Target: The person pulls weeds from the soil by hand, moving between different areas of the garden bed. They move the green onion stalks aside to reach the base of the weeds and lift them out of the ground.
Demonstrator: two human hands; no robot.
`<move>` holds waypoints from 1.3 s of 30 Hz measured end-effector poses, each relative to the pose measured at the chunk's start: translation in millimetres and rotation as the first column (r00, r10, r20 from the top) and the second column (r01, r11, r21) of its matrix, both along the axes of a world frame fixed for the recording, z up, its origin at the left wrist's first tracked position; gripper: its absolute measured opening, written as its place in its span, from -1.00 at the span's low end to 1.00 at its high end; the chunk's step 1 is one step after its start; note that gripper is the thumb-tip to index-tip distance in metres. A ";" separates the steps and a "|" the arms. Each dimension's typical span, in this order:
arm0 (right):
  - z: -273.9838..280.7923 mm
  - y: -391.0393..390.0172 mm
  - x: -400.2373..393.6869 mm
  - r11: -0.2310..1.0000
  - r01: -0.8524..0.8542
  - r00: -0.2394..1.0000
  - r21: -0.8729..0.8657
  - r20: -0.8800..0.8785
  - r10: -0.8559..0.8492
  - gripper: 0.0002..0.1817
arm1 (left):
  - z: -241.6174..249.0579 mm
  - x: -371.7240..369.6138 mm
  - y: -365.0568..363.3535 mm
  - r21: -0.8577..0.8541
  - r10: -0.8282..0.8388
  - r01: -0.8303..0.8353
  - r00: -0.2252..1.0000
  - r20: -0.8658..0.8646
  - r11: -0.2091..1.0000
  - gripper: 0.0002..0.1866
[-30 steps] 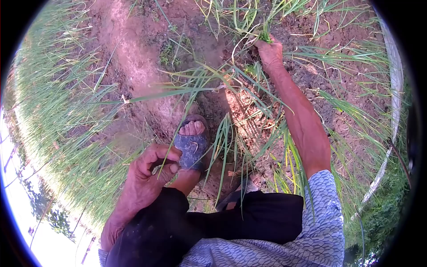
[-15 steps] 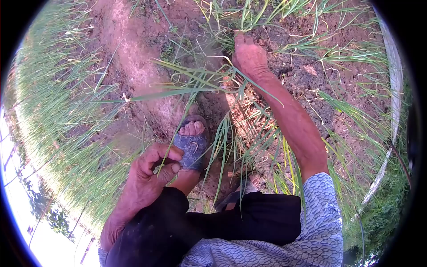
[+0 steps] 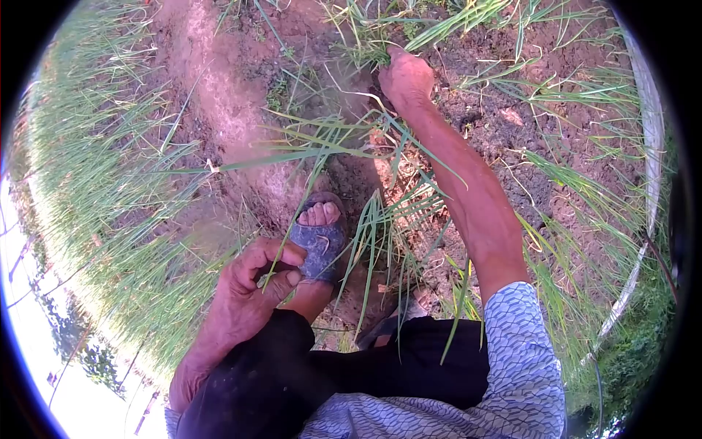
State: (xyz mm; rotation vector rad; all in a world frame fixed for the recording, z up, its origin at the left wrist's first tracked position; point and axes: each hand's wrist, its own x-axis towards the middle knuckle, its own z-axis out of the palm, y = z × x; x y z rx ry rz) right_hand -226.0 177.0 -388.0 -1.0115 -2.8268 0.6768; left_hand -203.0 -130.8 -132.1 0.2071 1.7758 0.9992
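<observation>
My left hand is curled above my left knee, thumb and index finger close together, with a thin green blade passing by the fingertips; whether anything is pinched there I cannot make out. My right hand reaches forward to the soil, its fingers closed low among small weeds at the base of green plants. What it grips is hidden by the hand itself. Between my arms, long onion-like leaves spread over the ground and partly cross my right forearm.
My foot in a dark sandal rests on the soil. Dense green rows fill the left side. More plants stand at the right, before a pale curved strip and darker greenery.
My right hand has shifted slightly, and the green leaves just beyond it now lean to the right. My left hand has barely moved.
</observation>
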 end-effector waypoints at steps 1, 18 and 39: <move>3.6 -0.4 0.2 1.000 -0.007 1.000 -0.012 0.009 0.007 -0.78 | 0.5 0.5 0.5 0.001 0.006 -0.006 1.000 0.003 1.000 -0.79; 146.3 72.8 43.3 0.488 -0.100 0.981 -0.867 -0.005 0.192 -0.43 | 1.7 12.8 14.9 0.099 0.027 -0.040 0.990 0.137 0.994 -0.83; 27.2 72.7 111.9 0.865 -0.501 0.856 0.028 0.163 0.490 -0.79 | 9.4 25.8 31.0 0.181 0.043 -0.072 0.987 0.156 0.981 -0.80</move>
